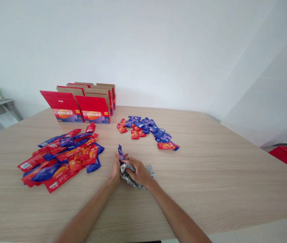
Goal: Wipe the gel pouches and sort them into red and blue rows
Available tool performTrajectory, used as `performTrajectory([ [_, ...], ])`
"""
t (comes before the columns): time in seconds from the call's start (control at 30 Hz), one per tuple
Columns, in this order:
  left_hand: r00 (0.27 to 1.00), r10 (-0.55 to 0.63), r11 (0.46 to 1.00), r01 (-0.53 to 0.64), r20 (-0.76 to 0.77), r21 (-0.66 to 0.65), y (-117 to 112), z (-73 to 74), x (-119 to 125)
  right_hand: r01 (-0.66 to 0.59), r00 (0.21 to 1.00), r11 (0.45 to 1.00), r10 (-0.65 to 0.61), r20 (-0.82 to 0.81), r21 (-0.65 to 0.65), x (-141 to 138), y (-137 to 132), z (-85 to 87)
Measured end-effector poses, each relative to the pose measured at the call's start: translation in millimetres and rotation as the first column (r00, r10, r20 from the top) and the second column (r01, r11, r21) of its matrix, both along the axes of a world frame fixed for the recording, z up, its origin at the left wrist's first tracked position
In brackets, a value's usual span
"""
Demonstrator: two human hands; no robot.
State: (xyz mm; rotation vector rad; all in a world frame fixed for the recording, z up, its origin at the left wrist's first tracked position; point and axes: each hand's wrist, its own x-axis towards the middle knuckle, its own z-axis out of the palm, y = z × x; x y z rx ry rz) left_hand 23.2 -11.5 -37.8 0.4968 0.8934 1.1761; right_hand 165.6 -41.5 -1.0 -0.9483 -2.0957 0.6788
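Purple sachet [120,153], upright between the fingers of the left hand [115,169], above a wood-grain table [209,189] extending to both sides of the fingers. Beyond the fingers and to their left stand red boxes [95,111] in two columns, flaps raised. Left of the fingers lies a broad heap of red and blue packets [64,155]; beyond them, slightly right, a smaller scatter [145,126] of similar packets. The right hand [138,172] has its fingers curled on a crumpled cloth [134,183], just beside the sachet. Left fingers grip the sachet; their tips are partly hidden.
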Motion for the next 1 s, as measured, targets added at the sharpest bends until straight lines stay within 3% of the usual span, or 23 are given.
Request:
performTrajectory([
  [0.1,0.990,-0.090,0.992,0.098,0.110,-0.074,-2.8,3.7,3.4,-0.020,0.998,0.998,0.017,-0.060,-0.053,1.4,-1.2,4.5],
  [0.27,0.975,0.021,0.998,-0.008,0.220,-0.062,-6.5,12.1,10.7,0.260,0.943,0.966,-0.251,-0.220,0.013,7.0,0.9,4.9],
  [0.33,0.972,0.004,0.999,0.005,0.235,-0.039,-7.8,17.1,11.3,0.254,0.955,0.965,-0.239,-0.177,0.066,8.7,1.5,2.7],
  [0.47,0.950,-0.139,0.990,0.143,0.279,0.009,-13.6,26.4,13.3,0.222,0.975,0.960,-0.224,-0.005,0.172,5.4,1.5,-2.1],
  [0.57,0.937,-0.118,0.992,0.129,0.328,-0.010,-20.6,28.1,20.0,0.271,0.953,0.941,-0.292,0.083,0.204,4.2,3.1,-2.6],
  [0.67,0.919,-0.101,0.990,0.132,0.380,-0.057,-29.2,26.7,30.5,0.394,0.903,0.894,-0.420,0.093,0.212,12.7,8.6,0.0],
  [0.83,0.896,-0.175,0.973,0.222,0.408,-0.070,-40.8,26.6,45.9,0.579,0.789,0.785,-0.608,0.094,0.220,32.7,18.6,4.8],
  [0.9,0.902,-0.129,0.981,0.177,0.412,-0.081,-39.8,27.2,46.1,0.547,0.813,0.810,-0.574,0.098,0.212,31.4,17.4,4.8],
  [1.0,0.910,-0.051,0.992,0.094,0.412,-0.083,-29.6,28.7,35.6,0.375,0.904,0.904,-0.405,0.134,0.204,15.8,8.9,2.0],
])
